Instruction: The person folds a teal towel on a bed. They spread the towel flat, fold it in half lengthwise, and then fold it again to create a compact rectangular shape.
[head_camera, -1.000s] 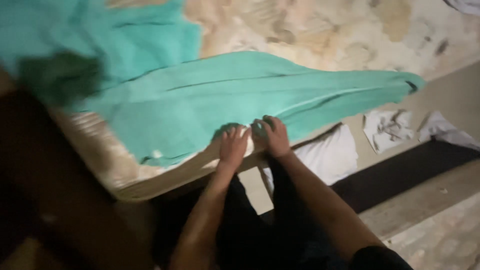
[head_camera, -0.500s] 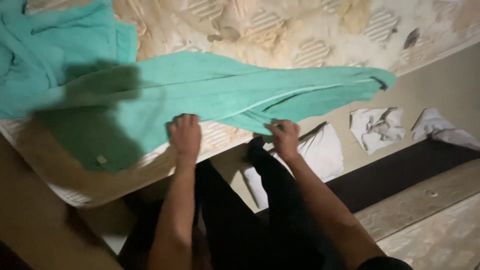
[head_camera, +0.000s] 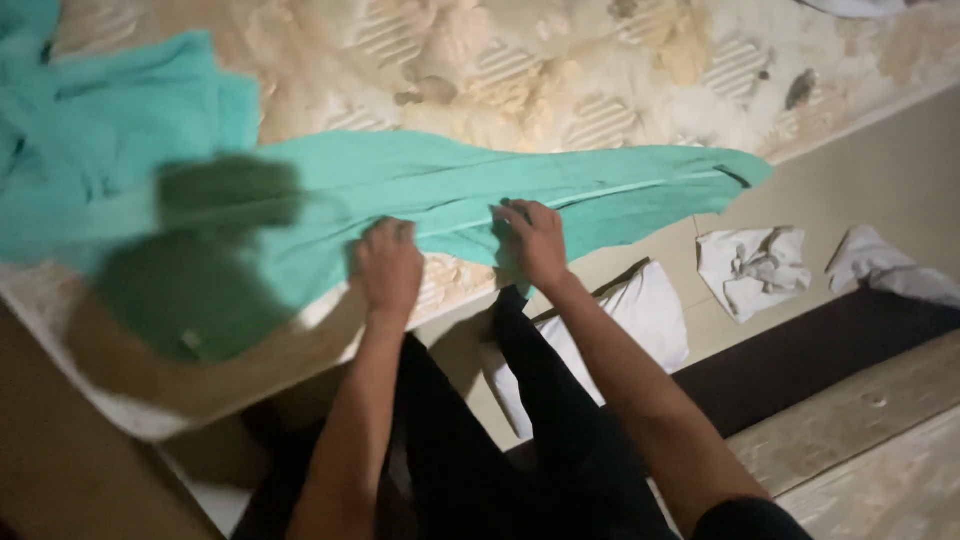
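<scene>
The left hand (head_camera: 388, 265) is curled into a loose fist and pinches the near edge of a teal green garment (head_camera: 450, 195). The right hand (head_camera: 535, 240) sits just beside it, with bent fingers gripping the same cloth a little farther along. The garment is soft, like a thin knit. It lies stretched out long across the bed, and its far end reaches to the bed's edge on the right. A thin pale seam line runs along it. On its lower left part there is a tiny pale tag (head_camera: 188, 341), too small to make out. More of the same teal green cloth is bunched up in a heap (head_camera: 90, 150) at the top left. A dark shadow (head_camera: 200, 240) falls over the cloth on the left. Under it all is a bed cover (head_camera: 560, 70) in cream and tan, with stripy patches and blotchy shapes. Its near edge is pale and rounded. The person wears black trousers (head_camera: 520, 440). On the floor by the legs lies a white pillow (head_camera: 640, 320). Farther right there is a crumpled white cloth (head_camera: 755, 270), and another white cloth (head_camera: 885, 265) lies beyond it. The floor (head_camera: 880, 170) is plain beige there. A dark strip (head_camera: 820, 350) runs across it, and pale wooden boards (head_camera: 860, 440) lie at the bottom right.
</scene>
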